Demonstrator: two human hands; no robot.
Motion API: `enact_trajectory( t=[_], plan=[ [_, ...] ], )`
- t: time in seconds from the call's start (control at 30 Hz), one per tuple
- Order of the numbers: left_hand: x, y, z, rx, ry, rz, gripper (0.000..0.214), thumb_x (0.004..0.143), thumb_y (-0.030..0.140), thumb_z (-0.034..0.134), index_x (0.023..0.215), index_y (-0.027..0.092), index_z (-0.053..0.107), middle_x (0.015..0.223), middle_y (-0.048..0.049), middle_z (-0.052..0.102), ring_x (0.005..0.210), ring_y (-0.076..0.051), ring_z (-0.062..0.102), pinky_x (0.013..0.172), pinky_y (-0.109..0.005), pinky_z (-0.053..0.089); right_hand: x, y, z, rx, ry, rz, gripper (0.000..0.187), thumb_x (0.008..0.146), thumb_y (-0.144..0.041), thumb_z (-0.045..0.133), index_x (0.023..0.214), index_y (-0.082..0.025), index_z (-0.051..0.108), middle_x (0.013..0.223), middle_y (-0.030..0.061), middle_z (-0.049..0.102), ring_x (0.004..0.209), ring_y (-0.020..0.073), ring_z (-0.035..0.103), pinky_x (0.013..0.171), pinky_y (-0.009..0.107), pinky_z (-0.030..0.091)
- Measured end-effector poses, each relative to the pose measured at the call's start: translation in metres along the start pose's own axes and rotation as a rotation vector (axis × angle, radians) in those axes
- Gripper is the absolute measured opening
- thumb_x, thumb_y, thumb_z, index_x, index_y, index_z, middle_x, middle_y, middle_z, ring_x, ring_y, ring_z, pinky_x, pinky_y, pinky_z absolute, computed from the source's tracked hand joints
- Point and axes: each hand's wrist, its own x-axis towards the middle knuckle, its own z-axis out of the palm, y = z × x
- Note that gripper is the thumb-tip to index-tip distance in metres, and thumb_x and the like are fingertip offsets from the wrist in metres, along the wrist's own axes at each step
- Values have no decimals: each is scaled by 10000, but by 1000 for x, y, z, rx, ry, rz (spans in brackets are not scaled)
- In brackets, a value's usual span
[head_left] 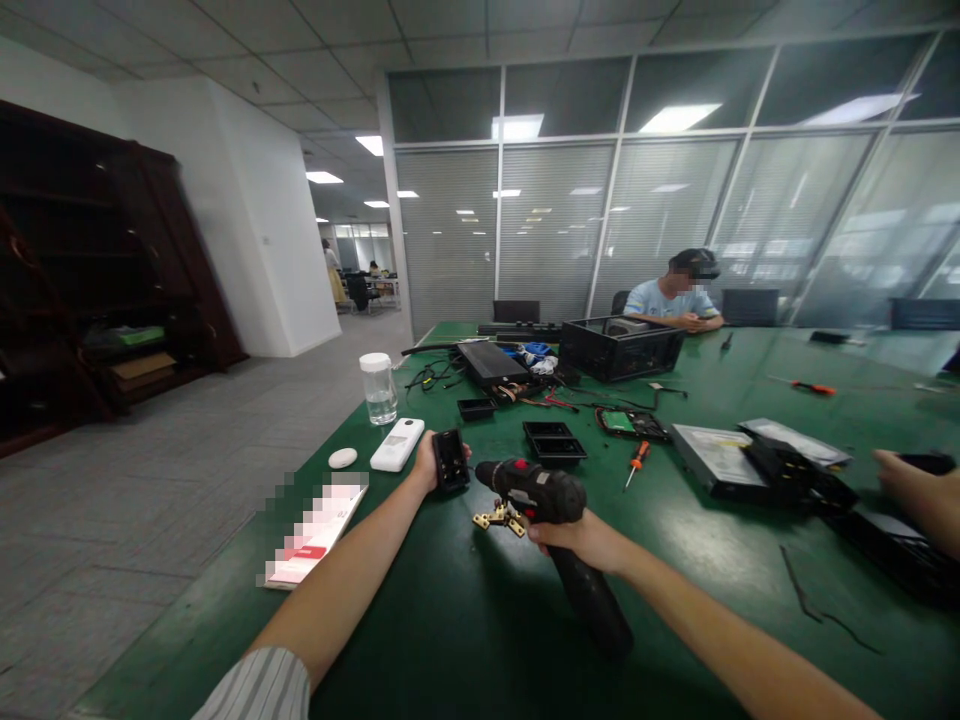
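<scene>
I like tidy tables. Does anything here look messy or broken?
Yes. Past the drill in the right hand, a computer case sits open, with loose wires tangled near it on the green table. Nothing looks spilled.

Grey floor (150, 480) meets white walls (255, 230); a dark wooden cabinet (97, 280) stands left; frosted glass partitions (675, 230) mirror ceiling lights (370, 145).

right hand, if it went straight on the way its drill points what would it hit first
Probably the black part held in the left hand: the drill in the right hand points at it across a short gap, though depth is unclear.
</scene>
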Motion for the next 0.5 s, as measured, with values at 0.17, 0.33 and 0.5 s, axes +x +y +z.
enact_trajectory(
  t=[0.17,0.33,0.5],
  plan=[
    [1,0,1,-23,15,8,570,838,414,295,874,12,698,694,-201,688,629,-288,670,606,-381,518,-2,-3,0,-25,9,9,292,749,-432,680,769,-160,577,656,-8,548,617,135,486,580,271,383],
    [0,0,2,-52,34,10,547,839,407,307,874,27,699,694,-196,690,622,-292,669,599,-392,519,-2,-4,1,-10,9,5,271,750,-403,686,814,-161,581,675,-13,548,636,134,496,606,271,397],
    [-3,1,4,-48,31,-6,563,840,429,306,861,27,700,679,-194,686,608,-290,666,578,-384,517,-3,-4,2,-8,19,-4,265,756,-405,679,814,-163,586,674,-14,548,632,135,501,613,275,402]
  ],
)
